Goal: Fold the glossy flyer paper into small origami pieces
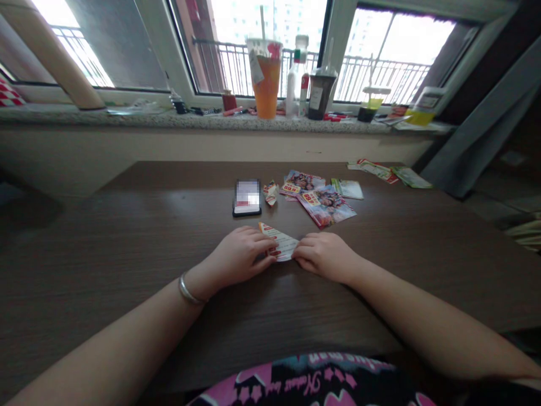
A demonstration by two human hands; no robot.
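Observation:
A folded paper (284,242), printed in red and dark text on white, lies on the brown table (127,237) between my hands. It has a roughly triangular shape with a point at its upper left. My left hand (245,254), with a silver bracelet on the wrist, has its fingers closed over the paper's left part. My right hand (325,254) pinches the right corner with thumb and fingers together. Just beyond the paper are a phone (247,197) on a dark stand or in a dark case and a small folded paper piece (271,193).
Colourful leaflets (327,206) overlap beyond my right hand. A pale packet (349,189) lies beside them, and more printed papers (378,171) rest at the far right edge. On the windowsill (169,117) stand an orange drink cup (266,79), a clear bottle (293,84) and a dark cup (320,96).

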